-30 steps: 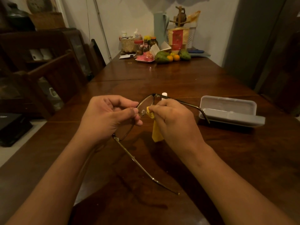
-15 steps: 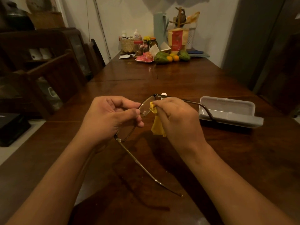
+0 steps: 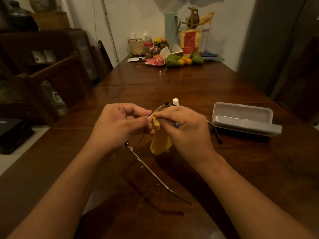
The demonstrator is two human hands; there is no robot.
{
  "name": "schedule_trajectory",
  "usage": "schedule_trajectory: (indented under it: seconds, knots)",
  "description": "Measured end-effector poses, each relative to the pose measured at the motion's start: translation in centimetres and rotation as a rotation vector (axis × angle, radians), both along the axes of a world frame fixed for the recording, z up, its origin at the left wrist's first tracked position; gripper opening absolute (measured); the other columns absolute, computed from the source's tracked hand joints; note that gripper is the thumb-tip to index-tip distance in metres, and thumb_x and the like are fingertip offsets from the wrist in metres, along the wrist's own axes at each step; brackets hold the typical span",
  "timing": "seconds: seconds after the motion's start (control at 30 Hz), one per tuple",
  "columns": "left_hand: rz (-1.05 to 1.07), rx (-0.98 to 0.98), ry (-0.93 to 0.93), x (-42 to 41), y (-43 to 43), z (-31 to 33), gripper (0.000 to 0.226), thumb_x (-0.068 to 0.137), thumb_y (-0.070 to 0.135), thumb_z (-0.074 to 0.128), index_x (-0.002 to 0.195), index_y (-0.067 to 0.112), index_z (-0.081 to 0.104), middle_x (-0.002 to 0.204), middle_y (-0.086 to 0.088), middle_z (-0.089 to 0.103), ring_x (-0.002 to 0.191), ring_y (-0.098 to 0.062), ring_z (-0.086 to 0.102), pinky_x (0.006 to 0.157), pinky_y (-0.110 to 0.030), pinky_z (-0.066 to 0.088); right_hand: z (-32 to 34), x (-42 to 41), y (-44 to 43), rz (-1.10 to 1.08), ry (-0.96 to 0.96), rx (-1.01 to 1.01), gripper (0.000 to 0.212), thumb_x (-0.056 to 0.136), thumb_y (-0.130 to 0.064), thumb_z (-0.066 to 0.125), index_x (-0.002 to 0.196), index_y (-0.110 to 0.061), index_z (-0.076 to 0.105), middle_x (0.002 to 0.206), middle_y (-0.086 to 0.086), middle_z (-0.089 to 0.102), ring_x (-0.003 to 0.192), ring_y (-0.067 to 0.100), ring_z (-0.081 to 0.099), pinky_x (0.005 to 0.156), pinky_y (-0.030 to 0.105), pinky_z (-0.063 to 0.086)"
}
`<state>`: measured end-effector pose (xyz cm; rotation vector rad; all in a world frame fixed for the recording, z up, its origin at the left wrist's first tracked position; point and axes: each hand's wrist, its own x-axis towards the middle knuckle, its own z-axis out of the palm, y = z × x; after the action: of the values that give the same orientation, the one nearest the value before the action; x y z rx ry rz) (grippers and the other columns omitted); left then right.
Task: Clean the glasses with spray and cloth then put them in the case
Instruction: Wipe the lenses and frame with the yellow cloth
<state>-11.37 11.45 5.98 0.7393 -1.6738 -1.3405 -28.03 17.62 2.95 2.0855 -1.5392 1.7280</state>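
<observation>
case (image 3: 241, 118) R of glasses (image 3: 155, 175) | bottle (image 3: 175, 101) behind them | fruit (image 3: 172, 60) far end

Both hands (image 3: 119, 125) pinch yellow cloth (image 3: 159, 144) on glasses (image 3: 155, 175).

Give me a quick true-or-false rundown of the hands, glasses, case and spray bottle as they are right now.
1. The right hand pinches the yellow cloth against the glasses. True.
2. The case lies closed. False: it lies open on the table, to the right of the hands.
3. The arms of the glasses are folded. False: both are unfolded, one pointing toward the camera.
4. The spray bottle stands behind the hands, mostly hidden, its white cap showing. True.
5. The left hand rests flat on the table. False: it grips the frame of the glasses.
</observation>
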Motion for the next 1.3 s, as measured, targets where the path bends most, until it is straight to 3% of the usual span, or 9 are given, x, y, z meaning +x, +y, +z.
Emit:
schedule_trajectory:
  seconds: [0.13, 0.3, 0.4, 0.6, 0.73, 0.83, 1.0, 1.2, 1.3]
  knots:
    - [-0.031, -0.001, -0.021, 0.3, -0.2, 0.0, 0.012, 0.078, 0.000, 0.070, 0.088, 0.005, 0.076, 0.080, -0.021, 0.074, 0.072, -0.030, 0.074, 0.066, -0.030, 0.060, 0.2, 0.1, 0.1, 0.051, -0.054, -0.006, 0.019, 0.086, -0.004, 0.071, 0.104, -0.011, 0.075, 0.100, -0.002, 0.073, 0.096, 0.003, 0.066, 0.084, 0.015, 0.051]
    - [-0.040, -0.042, -0.068, 0.8, -0.3, 0.1, 0.015, 0.077, 0.007, 0.071, 0.089, 0.012, 0.077, 0.080, -0.016, 0.076, 0.074, -0.026, 0.076, 0.066, -0.025, 0.059, 0.6, 0.0, 0.3, 0.089, -0.076, 0.166, 0.022, 0.085, -0.009, 0.073, 0.101, -0.024, 0.069, 0.095, -0.017, 0.066, 0.096, -0.004, 0.062, 0.077, 0.007, 0.049]
    - [-0.050, -0.049, -0.054, 0.7, -0.3, 0.0, 0.017, 0.076, 0.007, 0.071, 0.092, 0.007, 0.075, 0.079, -0.019, 0.075, 0.073, -0.031, 0.075, 0.068, -0.028, 0.060, 0.4, -0.1, 0.3, 0.049, -0.043, 0.266, 0.024, 0.086, -0.012, 0.073, 0.098, -0.027, 0.059, 0.094, -0.012, 0.065, 0.091, -0.001, 0.063, 0.074, 0.014, 0.055]
    - [-0.049, -0.040, -0.037, 0.5, -0.3, 0.0, 0.018, 0.074, 0.007, 0.072, 0.092, 0.006, 0.076, 0.082, -0.019, 0.076, 0.072, -0.028, 0.075, 0.065, -0.027, 0.060, 1.0, 0.1, 0.5, 0.103, -0.221, 0.135, 0.024, 0.083, -0.013, 0.078, 0.094, -0.021, 0.058, 0.089, -0.006, 0.069, 0.086, 0.002, 0.067, 0.070, 0.024, 0.058]
    - [-0.048, -0.046, -0.020, 0.5, -0.2, 0.0, 0.018, 0.075, 0.006, 0.071, 0.093, 0.006, 0.075, 0.078, -0.017, 0.076, 0.070, -0.027, 0.074, 0.065, -0.026, 0.059, 0.9, -0.2, 0.4, 0.091, -0.140, 0.220, 0.023, 0.085, -0.012, 0.075, 0.095, -0.023, 0.057, 0.091, -0.007, 0.068, 0.087, 0.002, 0.066, 0.068, 0.018, 0.056]
    - [-0.037, -0.056, -0.027, 0.5, -0.2, -0.1, 0.019, 0.076, 0.004, 0.070, 0.095, 0.004, 0.073, 0.076, -0.019, 0.075, 0.069, -0.030, 0.074, 0.065, -0.026, 0.059, 0.7, -0.4, 0.3, 0.072, -0.072, 0.251, 0.024, 0.086, -0.013, 0.074, 0.094, -0.027, 0.056, 0.092, -0.010, 0.065, 0.087, 0.002, 0.065, 0.071, 0.022, 0.058]
    - [-0.051, -0.046, -0.021, 0.3, 0.0, 0.0, 0.021, 0.074, 0.005, 0.070, 0.095, 0.001, 0.073, 0.078, -0.020, 0.075, 0.067, -0.028, 0.073, 0.064, -0.028, 0.060, 1.1, -0.4, 0.5, 0.124, -0.159, 0.192, 0.024, 0.085, -0.013, 0.074, 0.092, -0.027, 0.056, 0.092, -0.006, 0.068, 0.089, 0.004, 0.067, 0.073, 0.028, 0.059]
    - [-0.040, -0.064, -0.029, 0.4, 0.0, 0.0, 0.017, 0.076, 0.006, 0.070, 0.092, 0.007, 0.075, 0.075, -0.018, 0.074, 0.068, -0.031, 0.074, 0.065, -0.028, 0.060, 0.6, -0.4, 0.4, 0.035, -0.077, 0.213, 0.028, 0.084, -0.012, 0.076, 0.086, -0.029, 0.054, 0.084, -0.011, 0.064, 0.081, 0.000, 0.063, 0.063, 0.013, 0.051]
    - [-0.041, -0.036, -0.024, 0.3, -0.1, -0.2, 0.017, 0.075, 0.007, 0.071, 0.092, 0.007, 0.075, 0.073, -0.017, 0.074, 0.067, -0.030, 0.073, 0.065, -0.028, 0.059, 0.2, -0.6, 0.4, -0.041, -0.043, 0.154, 0.023, 0.085, -0.009, 0.074, 0.087, -0.024, 0.056, 0.083, -0.012, 0.062, 0.081, 0.002, 0.061, 0.065, 0.015, 0.052]
